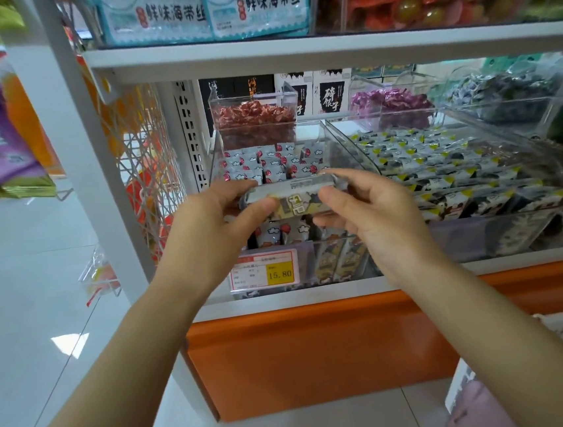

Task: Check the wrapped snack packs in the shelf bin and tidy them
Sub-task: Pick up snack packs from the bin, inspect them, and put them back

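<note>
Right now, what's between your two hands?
A wrapped snack pack, pinched at its ends by the left hand and the right hand; the head view shows it.

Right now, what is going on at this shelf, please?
A person holds one wrapped snack pack in both hands, over the clear shelf bin. The left hand grips its left end, and the right hand pinches its right end. More packs stand in the bin below, behind a price tag.
</note>
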### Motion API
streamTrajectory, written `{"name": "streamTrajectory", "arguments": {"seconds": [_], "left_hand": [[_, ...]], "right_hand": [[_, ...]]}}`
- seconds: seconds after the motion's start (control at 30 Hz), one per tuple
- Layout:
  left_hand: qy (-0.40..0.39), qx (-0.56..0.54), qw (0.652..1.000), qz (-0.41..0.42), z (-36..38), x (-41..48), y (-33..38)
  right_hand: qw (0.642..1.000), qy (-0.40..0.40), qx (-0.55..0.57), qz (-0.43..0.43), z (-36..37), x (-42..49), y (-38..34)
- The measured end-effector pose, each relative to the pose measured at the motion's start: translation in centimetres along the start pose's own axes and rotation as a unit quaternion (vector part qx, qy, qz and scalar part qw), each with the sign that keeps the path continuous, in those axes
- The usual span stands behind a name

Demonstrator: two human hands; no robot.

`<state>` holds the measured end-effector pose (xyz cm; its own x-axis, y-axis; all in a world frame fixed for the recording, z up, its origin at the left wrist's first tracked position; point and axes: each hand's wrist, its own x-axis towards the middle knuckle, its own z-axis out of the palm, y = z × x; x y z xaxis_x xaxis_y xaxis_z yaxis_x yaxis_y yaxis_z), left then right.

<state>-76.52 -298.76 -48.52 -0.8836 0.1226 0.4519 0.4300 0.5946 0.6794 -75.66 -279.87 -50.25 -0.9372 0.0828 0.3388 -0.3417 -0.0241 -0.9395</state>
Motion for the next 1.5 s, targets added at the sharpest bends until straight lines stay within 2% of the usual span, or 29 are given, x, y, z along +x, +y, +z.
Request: {"name": "streamTrajectory", "arguments": {"seconds": [0.07, 0.13, 0.2, 0.3, 0.47, 0.57, 0.7, 0.8, 0.9, 1.0, 1.07, 1.1, 1.2, 1.27, 1.33, 1.43, 1.5], "left_hand": [[0.0, 0.125, 0.992, 0.036, 0.0, 0.0, -0.5], [-0.002, 0.235, 0.969, 0.077, -0.3, 0.0, -1.0], [-0.036, 0.293, 0.952, 0.087, -0.7, -0.2, -1.5], [-0.106, 0.327, 0.936, 0.081, -1.0, -0.4, -2.4], [-0.131, 0.33, 0.931, 0.087, -1.2, -0.6, -2.9], [-0.139, 0.327, 0.931, 0.088, -1.3, -0.6, -2.8], [-0.142, 0.319, 0.933, 0.087, -1.3, -0.4, -2.9], [-0.142, 0.309, 0.936, 0.088, -1.4, -0.2, -3.0], [-0.14, 0.299, 0.94, 0.085, -1.4, -0.2, -3.0], [-0.143, 0.293, 0.942, 0.084, -1.4, -0.2, -2.9], [-0.146, 0.291, 0.942, 0.079, -1.4, -0.2, -2.8], [-0.148, 0.289, 0.943, 0.078, -1.4, -0.2, -2.8], [-0.149, 0.283, 0.944, 0.077, -1.4, -0.2, -2.7], [-0.148, 0.279, 0.946, 0.073, -1.4, -0.1, -2.6], [-0.145, 0.278, 0.947, 0.074, -1.4, -0.1, -2.6], [-0.139, 0.273, 0.949, 0.076, -1.3, -0.1, -2.6], [-0.134, 0.27, 0.95, 0.078, -1.3, -0.1, -2.6]], "right_hand": [[1.0, 0.028, 0.015, -0.003, 0.0, 0.5, -0.1], [0.999, 0.033, 0.023, 0.006, -0.3, 1.0, -0.2], [1.0, 0.018, -0.006, 0.017, -0.3, 1.5, -0.3], [0.992, -0.017, -0.128, -0.007, 0.1, 2.1, -0.3], [0.966, -0.043, -0.249, -0.05, 0.7, 3.5, -1.2], [0.933, -0.065, -0.341, -0.093, 1.2, 4.2, -1.7], [0.905, -0.136, -0.39, -0.103, 2.4, 4.1, -1.2], [0.885, -0.124, -0.428, -0.135, 3.7, 3.5, 0.1], [0.834, -0.129, -0.505, -0.182, 4.7, 2.9, 0.9], [0.782, -0.173, -0.565, -0.199, 4.6, 2.8, 1.1], [0.779, -0.21, -0.565, -0.174, 4.3, 3.0, 0.8], [0.791, -0.214, -0.55, -0.16, 4.2, 3.3, 0.6], [0.866, -0.157, -0.458, -0.126, 3.5, 5.0, -0.6], [0.882, -0.131, -0.438, -0.113, 3.3, 5.9, -0.8], [0.862, -0.133, -0.474, -0.12, 3.4, 6.4, -0.2], [0.798, -0.149, -0.559, -0.172, 4.1, 6.2, 0.8], [0.769, -0.157, -0.59, -0.193, 4.6, 6.2, 1.1]]}}
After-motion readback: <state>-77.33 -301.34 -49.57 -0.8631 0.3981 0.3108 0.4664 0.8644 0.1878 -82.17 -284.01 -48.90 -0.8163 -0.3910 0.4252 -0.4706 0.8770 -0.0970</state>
